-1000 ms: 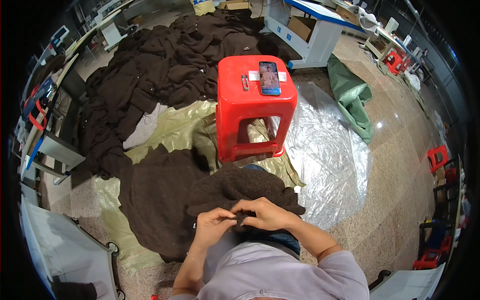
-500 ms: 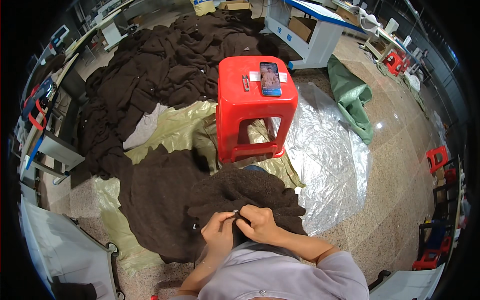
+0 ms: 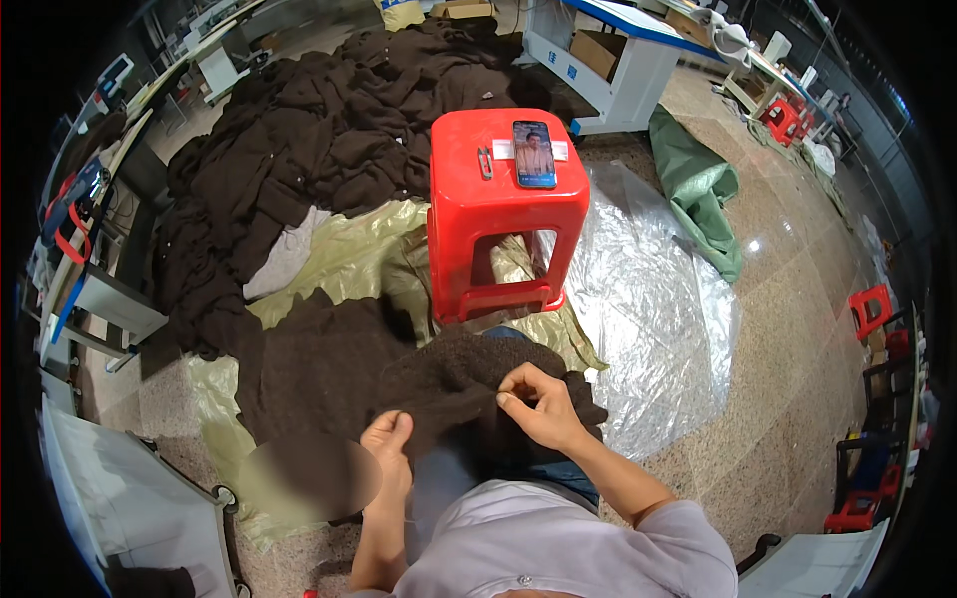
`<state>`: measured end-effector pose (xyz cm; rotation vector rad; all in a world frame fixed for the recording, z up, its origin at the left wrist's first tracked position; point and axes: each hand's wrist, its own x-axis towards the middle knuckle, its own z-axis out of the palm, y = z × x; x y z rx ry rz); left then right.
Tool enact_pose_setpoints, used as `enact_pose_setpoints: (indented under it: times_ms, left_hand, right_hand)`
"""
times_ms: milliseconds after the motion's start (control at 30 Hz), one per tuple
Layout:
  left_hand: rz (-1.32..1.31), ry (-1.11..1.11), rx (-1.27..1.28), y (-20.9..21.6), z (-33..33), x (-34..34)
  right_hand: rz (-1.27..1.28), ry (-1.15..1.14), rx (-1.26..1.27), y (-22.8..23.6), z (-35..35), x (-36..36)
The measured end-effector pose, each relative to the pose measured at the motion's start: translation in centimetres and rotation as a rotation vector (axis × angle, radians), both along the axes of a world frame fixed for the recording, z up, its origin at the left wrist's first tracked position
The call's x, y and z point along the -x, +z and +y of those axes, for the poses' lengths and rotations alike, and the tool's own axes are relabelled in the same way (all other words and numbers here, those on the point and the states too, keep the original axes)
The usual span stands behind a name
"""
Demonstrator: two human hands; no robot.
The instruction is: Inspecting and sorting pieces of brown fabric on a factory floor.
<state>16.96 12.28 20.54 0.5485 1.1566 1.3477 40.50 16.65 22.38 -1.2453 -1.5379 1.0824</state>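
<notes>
A dark brown knitted garment (image 3: 439,374) lies across my lap. My right hand (image 3: 533,404) pinches its edge between thumb and fingers near the middle of the lap. My left hand (image 3: 389,444) is closed in a fist low at the garment's near edge; what it holds is hidden. More brown knitwear (image 3: 309,364) spreads to my left on a yellow-green plastic sheet (image 3: 344,249). A red plastic stool (image 3: 498,204) stands in front of me with a phone (image 3: 533,152) and small snips (image 3: 485,161) on its seat.
A big heap of brown garments (image 3: 329,130) covers the floor at the back left. Clear plastic sheeting (image 3: 648,299) lies right of the stool, a green bag (image 3: 698,189) beyond it. A white-blue table (image 3: 618,50) stands behind; small red stools (image 3: 872,309) at right.
My hands moved apart: the left dropped toward my body and closed into a fist, the right moved right and up along the garment edge. The garment shifted slightly on my lap.
</notes>
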Motion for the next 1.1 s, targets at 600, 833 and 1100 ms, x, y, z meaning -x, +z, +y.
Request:
enact_pose_setpoints:
  times_ms: [600, 833, 1100]
  left_hand:
    - [-0.066, -0.293, -0.077, 2.5, 1.1, -1.2]
    - [0.107, -0.432, -0.071, 3.1, 1.6, -1.1]
    - [-0.144, -0.230, -0.101, 0.6, 1.2, -3.0]
  right_hand:
    - [-0.078, 0.354, -0.153, 3.0, -0.3, 1.8]
    - [-0.152, 0.369, -0.262, 2.0, -0.5, 2.3]
    - [-0.148, 0.270, -0.342, 1.6, -0.9, 3.5]
